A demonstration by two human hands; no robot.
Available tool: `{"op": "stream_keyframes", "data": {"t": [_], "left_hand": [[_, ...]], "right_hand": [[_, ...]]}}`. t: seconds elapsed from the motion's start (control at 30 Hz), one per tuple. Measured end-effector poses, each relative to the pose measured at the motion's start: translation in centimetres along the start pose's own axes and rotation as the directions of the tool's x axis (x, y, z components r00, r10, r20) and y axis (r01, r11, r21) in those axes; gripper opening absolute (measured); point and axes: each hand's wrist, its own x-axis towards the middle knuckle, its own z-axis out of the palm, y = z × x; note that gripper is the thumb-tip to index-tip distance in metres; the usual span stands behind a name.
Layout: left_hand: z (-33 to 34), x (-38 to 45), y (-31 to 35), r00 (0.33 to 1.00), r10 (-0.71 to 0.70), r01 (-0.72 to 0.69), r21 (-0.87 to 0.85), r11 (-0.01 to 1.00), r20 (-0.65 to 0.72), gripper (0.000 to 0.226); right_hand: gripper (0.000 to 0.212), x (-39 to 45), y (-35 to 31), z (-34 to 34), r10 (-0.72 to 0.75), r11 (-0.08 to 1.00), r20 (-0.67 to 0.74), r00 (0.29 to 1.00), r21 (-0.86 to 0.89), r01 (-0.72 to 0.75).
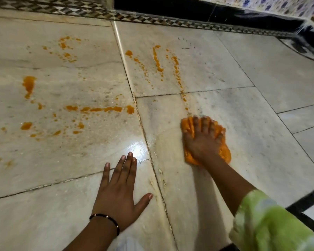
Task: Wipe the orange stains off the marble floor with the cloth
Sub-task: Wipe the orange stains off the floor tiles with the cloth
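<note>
Right hand (202,140), fingers spread, presses crumpled orange cloth (224,153) onto pale marble floor (252,109); left hand (119,192) flat, fingers spread, on floor; orange stains (98,109) beyond.

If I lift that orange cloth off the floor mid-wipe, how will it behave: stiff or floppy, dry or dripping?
Probably floppy: the cloth bunches into soft folds under the right hand pressing it flat. Likely damp and soiled, since the floor around it shows a wet smeared sheen, so it may drip. It looks light, small enough for one hand to cover most of it.
</note>
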Motion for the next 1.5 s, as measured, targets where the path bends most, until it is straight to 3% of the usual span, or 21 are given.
{"op": "stream_keyframes", "data": {"t": [0.07, 0.17, 0.3, 0.37, 0.43, 0.5, 0.57, 0.63, 0.73, 0.83, 0.9, 0.97, 1.1, 1.23, 1.33, 1.43, 1.5], "left_hand": [[-0.2, 0.1, -0.1, 1.0, -0.004, 0.004, -0.002, 1.0, 0.007, 0.09], [-0.6, 0.0, -0.2, 1.0, 0.012, -0.013, -0.026, 1.0, -0.009, 0.087], [-1.4, -1.8, -2.6, 0.998, -0.004, 0.0, -0.051, 0.999, -0.067, 0.096], [-1.8, -3.2, -4.6, 0.998, -0.033, 0.033, 0.003, 0.999, -0.056, 0.097], [-2.0, -4.3, -6.2, 0.998, -0.064, 0.065, 0.043, 0.997, -0.022, 0.097], [-2.0, -5.0, -7.1, 0.997, -0.082, 0.082, 0.048, 0.995, 0.01, 0.097], [-2.0, -5.6, -7.2, 0.996, -0.091, 0.09, 0.044, 0.995, 0.019, 0.096], [-2.1, -5.8, -6.9, 0.995, -0.099, 0.099, 0.034, 0.995, 0.0, 0.094], [-2.3, -5.9, -6.8, 0.995, -0.101, 0.102, 0.005, 0.995, -0.016, 0.088], [-2.3, -6.4, -7.2, 0.993, -0.113, 0.113, 0.001, 0.994, -0.021, 0.083], [-2.1, -6.5, -7.2, 0.997, -0.082, 0.082, 0.039, 0.996, 0.0, 0.083], [-2.0, -6.4, -7.2, 0.999, -0.046, 0.044, 0.068, 0.997, 0.029, 0.083], [-2.1, -6.3, -7.1, 0.997, -0.068, 0.065, 0.052, 0.997, 0.039, 0.084], [-2.0, -6.2, -6.9, 0.997, -0.073, 0.071, 0.052, 0.996, 0.036, 0.084], [-2.1, -6.0, -6.7, 0.996, -0.082, 0.08, 0.053, 0.995, 0.03, 0.085], [-2.2, -5.9, -6.6, 0.996, -0.081, 0.078, 0.065, 0.995, 0.04, 0.085], [-2.2, -6.0, -6.6, 0.996, -0.08, 0.076, 0.072, 0.994, 0.05, 0.084]], "right_hand": [[0.072, -0.3, -4.5, 0.2, -0.18, 0.982, 0.03, 0.983, -0.044, 0.181], [0.073, -4.7, -7.4, 0.9, -0.443, 0.894, 0.018, 0.896, -0.074, 0.443], [0.065, -12.6, -1.0, 2.2, -0.666, 0.744, 0.003, 0.746, -0.063, 0.665], [0.059, -14.0, 3.3, 2.4, -0.646, 0.762, -0.052, 0.761, 0.002, 0.647], [0.057, -13.6, 5.2, 2.2, -0.484, 0.866, -0.093, 0.87, 0.095, 0.491], [0.061, -12.7, 4.2, 2.2, -0.297, 0.941, -0.123, 0.947, 0.132, 0.312], [0.067, -13.4, 1.5, 2.6, -0.183, 0.974, -0.117, 0.976, 0.111, 0.196], [0.068, -15.3, -1.6, 3.3, -0.192, 0.977, -0.096, 0.977, 0.074, 0.2], [0.065, -19.1, -6.9, 4.4, -0.368, 0.929, -0.096, 0.925, 0.002, 0.37], [0.064, -19.1, -10.2, 4.2, -0.617, 0.787, -0.038, 0.786, -0.042, 0.615], [0.065, -16.1, -9.7, 3.3, -0.701, 0.713, -0.008, 0.713, -0.049, 0.7], [0.066, -12.9, -7.4, 2.6, -0.656, 0.754, 0.016, 0.755, -0.049, 0.655], [0.065, -11.7, 0.0, 2.0, -0.354, 0.934, 0.001, 0.935, -0.048, 0.353], [0.059, -17.9, 2.9, 3.0, -0.29, 0.956, 0.029, 0.957, -0.045, 0.291], [0.057, -20.7, -0.7, 3.8, -0.454, 0.886, 0.017, 0.891, -0.104, 0.453], [0.059, -18.0, -6.6, 3.9, -0.709, 0.699, 0.023, 0.705, -0.105, 0.707], [0.063, -13.9, -10.3, 3.6, -0.767, 0.637, 0.026, 0.641, -0.089, 0.766]]}}
